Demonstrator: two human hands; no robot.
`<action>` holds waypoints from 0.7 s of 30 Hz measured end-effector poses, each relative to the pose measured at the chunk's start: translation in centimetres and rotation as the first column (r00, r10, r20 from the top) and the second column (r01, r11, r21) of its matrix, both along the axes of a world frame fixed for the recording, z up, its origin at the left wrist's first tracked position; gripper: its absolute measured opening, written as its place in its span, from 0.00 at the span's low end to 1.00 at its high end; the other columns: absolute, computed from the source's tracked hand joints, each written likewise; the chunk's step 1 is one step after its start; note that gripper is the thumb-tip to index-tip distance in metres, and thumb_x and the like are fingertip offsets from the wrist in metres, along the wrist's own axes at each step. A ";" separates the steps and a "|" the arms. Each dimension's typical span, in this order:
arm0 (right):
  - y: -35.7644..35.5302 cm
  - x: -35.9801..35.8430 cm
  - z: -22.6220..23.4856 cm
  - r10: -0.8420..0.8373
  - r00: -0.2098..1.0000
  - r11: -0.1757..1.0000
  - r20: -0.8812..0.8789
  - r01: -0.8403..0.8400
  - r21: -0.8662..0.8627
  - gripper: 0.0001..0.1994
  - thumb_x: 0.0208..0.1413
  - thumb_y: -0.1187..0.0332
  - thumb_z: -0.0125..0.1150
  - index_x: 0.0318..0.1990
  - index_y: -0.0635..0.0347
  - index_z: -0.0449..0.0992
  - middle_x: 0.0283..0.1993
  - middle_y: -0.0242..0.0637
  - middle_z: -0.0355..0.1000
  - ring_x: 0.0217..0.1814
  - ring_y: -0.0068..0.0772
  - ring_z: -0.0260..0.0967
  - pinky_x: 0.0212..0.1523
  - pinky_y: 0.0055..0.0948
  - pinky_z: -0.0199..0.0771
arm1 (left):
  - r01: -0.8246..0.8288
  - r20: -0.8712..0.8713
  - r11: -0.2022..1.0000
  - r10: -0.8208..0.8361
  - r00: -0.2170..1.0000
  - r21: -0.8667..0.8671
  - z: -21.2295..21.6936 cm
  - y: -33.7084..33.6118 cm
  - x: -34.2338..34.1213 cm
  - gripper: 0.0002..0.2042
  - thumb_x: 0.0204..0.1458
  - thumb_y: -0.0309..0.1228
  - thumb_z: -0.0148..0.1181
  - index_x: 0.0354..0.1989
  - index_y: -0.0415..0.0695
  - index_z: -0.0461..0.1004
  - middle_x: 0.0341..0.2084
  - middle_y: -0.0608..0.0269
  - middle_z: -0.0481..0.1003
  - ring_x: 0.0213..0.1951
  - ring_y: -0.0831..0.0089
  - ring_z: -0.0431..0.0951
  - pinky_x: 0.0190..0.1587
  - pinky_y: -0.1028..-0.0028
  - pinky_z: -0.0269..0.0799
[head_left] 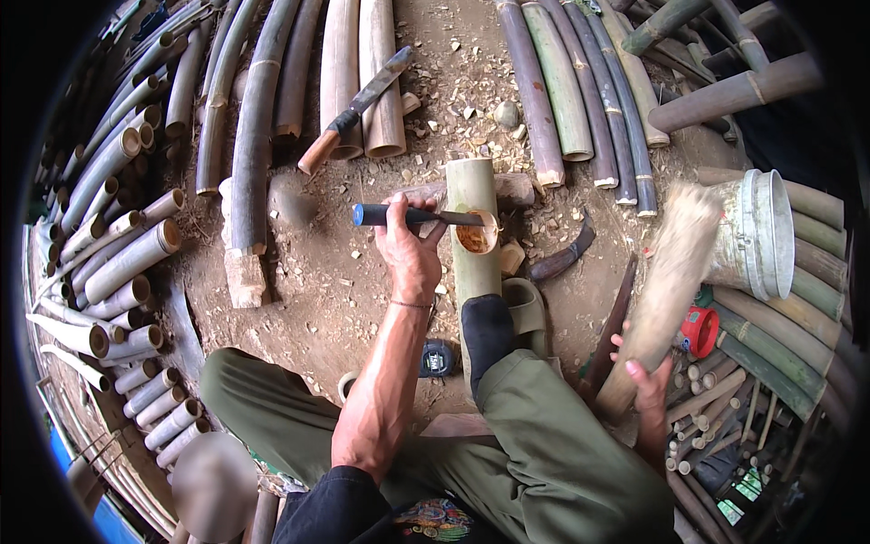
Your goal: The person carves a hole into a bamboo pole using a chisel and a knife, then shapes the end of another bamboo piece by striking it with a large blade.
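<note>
My left hand [410, 263] grips a chisel [370, 215] with a dark, blue-ended handle. The chisel lies almost level, its blade tip in a hole [476, 240] cut in the side of a pale green bamboo length [471, 186]. Orange-brown fibres show inside that hole. A foot in a dark sock [494, 334] presses on the near part of the bamboo, whose far end crosses a brown bamboo piece [517, 189]. On the right, my right hand [647, 385] is closed round the lower end of a rough wooden club [666, 299], held raised and slightly blurred.
A large knife [358, 109] rests across bamboo poles at the back. A curved dark-handled tool [562, 256] and chips lie right of the hole. A tape measure [437, 359] sits near my left forearm. A whitish bucket [752, 236] and red container [698, 332] are at right; bamboo stacks line both sides.
</note>
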State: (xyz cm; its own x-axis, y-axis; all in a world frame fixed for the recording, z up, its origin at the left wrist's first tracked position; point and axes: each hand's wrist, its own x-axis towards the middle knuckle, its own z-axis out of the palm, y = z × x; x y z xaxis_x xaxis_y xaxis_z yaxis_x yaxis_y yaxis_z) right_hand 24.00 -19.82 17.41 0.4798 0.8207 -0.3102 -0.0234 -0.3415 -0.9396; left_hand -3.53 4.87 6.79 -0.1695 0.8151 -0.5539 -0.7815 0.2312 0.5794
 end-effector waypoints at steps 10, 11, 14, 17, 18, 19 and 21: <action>14.0 -1.8 14.2 0.414 0.896 0.900 0.159 -0.429 0.072 0.43 0.36 0.59 0.74 0.59 0.73 0.61 0.47 0.49 0.73 0.46 0.36 0.75 0.49 0.32 0.76 | 0.010 -0.019 0.999 -0.009 1.000 0.040 0.0 -0.8 2.5 0.10 0.58 0.39 0.57 0.42 0.49 0.66 0.30 0.65 0.72 0.39 0.70 0.77 0.41 0.54 0.78; 14.7 -2.1 15.1 0.449 0.878 0.885 0.164 -0.462 0.052 0.44 0.36 0.61 0.75 0.61 0.72 0.59 0.49 0.49 0.72 0.50 0.37 0.74 0.52 0.32 0.74 | 0.010 -0.020 0.999 -0.009 1.000 0.045 0.1 -0.9 2.6 0.10 0.59 0.38 0.56 0.43 0.49 0.66 0.30 0.65 0.72 0.38 0.72 0.77 0.39 0.57 0.80; 16.0 -4.6 16.8 0.408 0.856 0.861 0.316 -0.476 0.177 0.48 0.35 0.61 0.74 0.64 0.73 0.55 0.54 0.51 0.69 0.55 0.39 0.72 0.56 0.34 0.71 | 0.085 0.008 0.987 -0.087 0.996 0.138 0.7 -1.0 5.2 0.11 0.60 0.39 0.56 0.43 0.48 0.66 0.31 0.65 0.72 0.39 0.73 0.77 0.40 0.61 0.80; 19.1 -5.4 12.9 0.486 0.666 0.680 0.566 -0.695 0.234 0.47 0.33 0.67 0.75 0.66 0.60 0.57 0.51 0.47 0.69 0.50 0.38 0.73 0.51 0.33 0.75 | 0.076 -0.190 0.977 -0.038 0.981 0.200 -0.9 -1.9 3.3 0.10 0.62 0.37 0.56 0.42 0.46 0.67 0.33 0.65 0.73 0.39 0.74 0.77 0.40 0.63 0.81; 20.3 -5.0 12.2 0.488 0.516 0.606 0.704 -0.781 0.152 0.48 0.32 0.69 0.75 0.67 0.56 0.58 0.50 0.45 0.70 0.48 0.38 0.73 0.49 0.32 0.77 | 0.057 -0.215 0.983 -0.019 0.977 0.172 0.1 -2.3 3.9 0.10 0.63 0.35 0.55 0.43 0.42 0.68 0.34 0.63 0.74 0.40 0.74 0.77 0.42 0.68 0.79; 21.0 -4.8 12.6 0.438 0.298 0.530 0.848 -0.848 0.024 0.49 0.31 0.71 0.75 0.68 0.51 0.59 0.48 0.43 0.70 0.46 0.38 0.73 0.47 0.32 0.78 | 0.106 -0.227 0.960 -0.046 0.973 0.260 -0.7 -2.2 4.7 0.11 0.63 0.35 0.54 0.46 0.41 0.68 0.36 0.62 0.75 0.40 0.75 0.76 0.42 0.70 0.78; 22.9 -5.6 12.3 0.238 -0.345 0.480 0.908 -0.771 -0.418 0.51 0.29 0.75 0.76 0.69 0.43 0.60 0.46 0.40 0.70 0.42 0.38 0.74 0.44 0.31 0.81 | 0.186 -0.352 0.934 -0.071 0.933 0.306 -2.5 -2.2 5.0 0.18 0.62 0.39 0.56 0.53 0.40 0.67 0.43 0.60 0.74 0.44 0.71 0.77 0.44 0.66 0.79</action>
